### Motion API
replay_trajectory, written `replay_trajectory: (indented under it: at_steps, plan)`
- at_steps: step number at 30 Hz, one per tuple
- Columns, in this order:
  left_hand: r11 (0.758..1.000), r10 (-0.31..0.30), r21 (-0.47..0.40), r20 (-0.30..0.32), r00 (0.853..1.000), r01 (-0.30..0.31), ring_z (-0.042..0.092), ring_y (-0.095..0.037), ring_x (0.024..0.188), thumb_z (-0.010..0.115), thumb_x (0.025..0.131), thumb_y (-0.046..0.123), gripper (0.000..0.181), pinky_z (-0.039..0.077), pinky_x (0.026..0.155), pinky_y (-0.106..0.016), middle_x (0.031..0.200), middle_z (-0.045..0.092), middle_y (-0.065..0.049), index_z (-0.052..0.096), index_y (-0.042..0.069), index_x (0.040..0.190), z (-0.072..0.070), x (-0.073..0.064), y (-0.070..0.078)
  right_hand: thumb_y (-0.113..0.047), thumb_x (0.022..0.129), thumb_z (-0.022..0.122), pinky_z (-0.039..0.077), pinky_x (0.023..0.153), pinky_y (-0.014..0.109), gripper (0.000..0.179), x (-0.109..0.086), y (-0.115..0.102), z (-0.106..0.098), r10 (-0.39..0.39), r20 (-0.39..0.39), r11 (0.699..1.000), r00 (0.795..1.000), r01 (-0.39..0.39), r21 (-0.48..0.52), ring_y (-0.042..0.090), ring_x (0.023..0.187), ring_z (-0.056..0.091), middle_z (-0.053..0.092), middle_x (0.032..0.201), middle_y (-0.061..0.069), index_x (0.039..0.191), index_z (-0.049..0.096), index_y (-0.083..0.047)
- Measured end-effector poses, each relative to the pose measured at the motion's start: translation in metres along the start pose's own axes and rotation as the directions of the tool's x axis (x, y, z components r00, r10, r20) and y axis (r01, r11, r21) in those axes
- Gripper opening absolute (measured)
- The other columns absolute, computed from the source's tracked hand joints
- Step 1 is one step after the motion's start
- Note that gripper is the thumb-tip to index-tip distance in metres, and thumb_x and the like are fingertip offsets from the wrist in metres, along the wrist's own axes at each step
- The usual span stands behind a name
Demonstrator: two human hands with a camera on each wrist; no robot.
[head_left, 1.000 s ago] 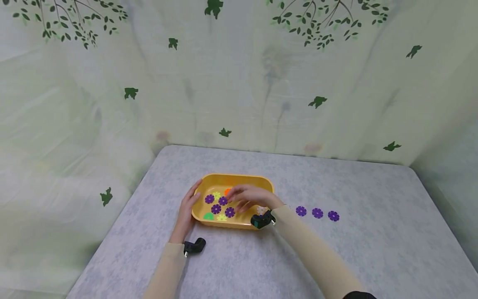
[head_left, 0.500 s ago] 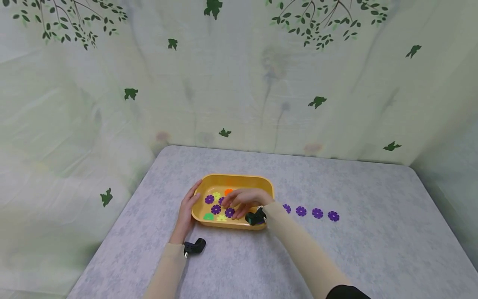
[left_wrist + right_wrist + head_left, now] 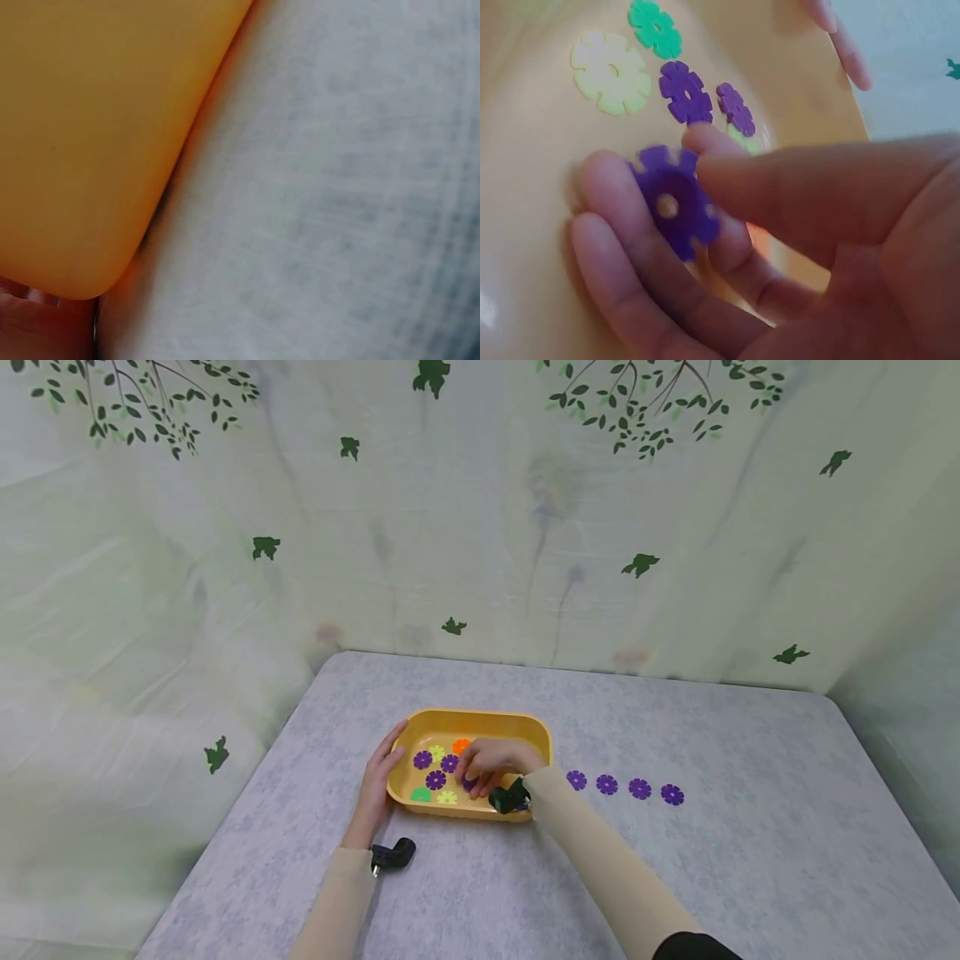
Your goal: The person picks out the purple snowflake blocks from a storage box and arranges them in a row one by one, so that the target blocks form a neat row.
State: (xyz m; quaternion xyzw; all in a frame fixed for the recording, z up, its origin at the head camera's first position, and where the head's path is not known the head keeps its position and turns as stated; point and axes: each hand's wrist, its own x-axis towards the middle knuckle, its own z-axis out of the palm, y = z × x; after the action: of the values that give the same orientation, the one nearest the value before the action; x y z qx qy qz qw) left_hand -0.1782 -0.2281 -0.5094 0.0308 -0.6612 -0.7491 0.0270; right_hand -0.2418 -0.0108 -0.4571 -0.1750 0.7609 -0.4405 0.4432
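Note:
My left hand point(image 3: 375, 785) grips the left end of a yellow tray point(image 3: 487, 720), thumb over the rim and fingers along the outer wall. Inside the tray, my right hand point(image 3: 498, 760) pinches a purple interlocking disc point(image 3: 679, 180), notched round its edge, between thumb and fingers. Around that hand lie more notched discs: purple ones such as the purple disc point(image 3: 436, 780), a yellow-green disc point(image 3: 447, 797), a green disc point(image 3: 421, 795) and an orange disc point(image 3: 461, 746). The right hand and wrist camera hide part of the tray's right half.
Right of the tray, several purple discs point(image 3: 640, 788) lie in a row on the grey table point(image 3: 750, 860). Behind the table's far edge hangs a pale curtain point(image 3: 487, 527) printed with leaves. A wrist camera point(image 3: 393, 853) sits on the left wrist.
The right hand has moved slightly left and down within the tray, and its fingers have closed on a purple disc. The left hand keeps its grip on the tray.

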Motion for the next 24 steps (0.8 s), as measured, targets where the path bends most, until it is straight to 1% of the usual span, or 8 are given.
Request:
replay_trajectory:
  at_steps: [3, 6, 10, 13, 17, 24]
  plan:
    - [1.000, 0.001, -0.004, 0.000, 1.000, -0.001, 0.027, -0.010, 0.138, 0.043, 0.103, 0.021, 0.043, 0.022, 0.113, -0.031, 0.151, 0.035, 0.006, 0.042, 0.018, 0.146, 0.000, 0.000, 0.000, 0.005, 0.092, 0.049, 0.056, 0.059, 0.028, 0.013, -0.001, 0.001, -0.001, -0.004, -0.024, 1.000, 1.000, 0.003, -0.012, 0.018, 0.061, 0.062, 0.060, 0.076, 0.010, 0.094, 0.062, 0.004]
    - [1.000, 0.006, -0.009, 0.002, 1.000, -0.006, 0.027, -0.010, 0.138, 0.043, 0.103, 0.021, 0.043, 0.022, 0.113, -0.031, 0.150, 0.035, 0.006, 0.042, 0.018, 0.146, 0.001, 0.000, -0.001, 0.005, 0.092, 0.050, 0.053, 0.054, 0.023, 0.010, -0.002, 0.003, -0.003, -0.013, -0.026, 1.000, 1.000, 0.013, -0.001, 0.016, 0.058, 0.060, 0.059, 0.075, 0.009, 0.092, 0.060, 0.003]
    - [1.000, 0.010, -0.012, -0.002, 1.000, -0.010, 0.028, -0.010, 0.137, 0.043, 0.102, 0.020, 0.043, 0.023, 0.113, -0.029, 0.150, 0.036, 0.006, 0.042, 0.018, 0.146, 0.001, 0.000, -0.001, 0.005, 0.091, 0.051, 0.050, 0.051, 0.020, 0.008, -0.006, 0.006, -0.008, -0.058, -0.019, 0.998, 0.998, 0.059, 0.016, 0.014, 0.056, 0.056, 0.059, 0.075, 0.008, 0.093, 0.059, 0.003]
    - [1.000, 0.010, -0.014, -0.004, 1.000, -0.010, 0.028, -0.010, 0.137, 0.043, 0.102, 0.020, 0.044, 0.023, 0.112, -0.029, 0.150, 0.036, 0.005, 0.042, 0.017, 0.146, 0.002, 0.001, -0.001, 0.004, 0.090, 0.051, 0.049, 0.053, 0.020, 0.010, -0.012, 0.006, -0.015, -0.113, -0.047, 0.994, 0.993, 0.112, -0.010, 0.013, 0.057, 0.054, 0.059, 0.076, 0.007, 0.095, 0.059, 0.003]
    - [1.000, 0.010, -0.013, -0.002, 1.000, -0.010, 0.028, -0.010, 0.137, 0.043, 0.103, 0.021, 0.044, 0.024, 0.112, -0.030, 0.150, 0.035, 0.005, 0.042, 0.018, 0.146, 0.002, 0.000, -0.001, -0.001, 0.089, 0.052, 0.050, 0.058, 0.025, 0.013, -0.026, 0.007, -0.024, -0.178, -0.098, 0.984, 0.979, 0.175, -0.038, 0.014, 0.061, 0.054, 0.061, 0.079, 0.005, 0.097, 0.061, 0.001]
    - [1.000, 0.013, 0.001, -0.007, 1.000, -0.013, 0.028, -0.011, 0.138, 0.044, 0.102, 0.022, 0.044, 0.023, 0.113, -0.029, 0.151, 0.035, 0.005, 0.042, 0.018, 0.146, 0.003, 0.000, 0.000, -0.008, 0.093, 0.054, 0.055, 0.065, 0.032, 0.014, -0.053, 0.022, -0.046, -0.241, -0.144, 0.968, 0.960, 0.248, 0.033, 0.017, 0.069, 0.059, 0.063, 0.084, 0.008, 0.104, 0.059, 0.000]
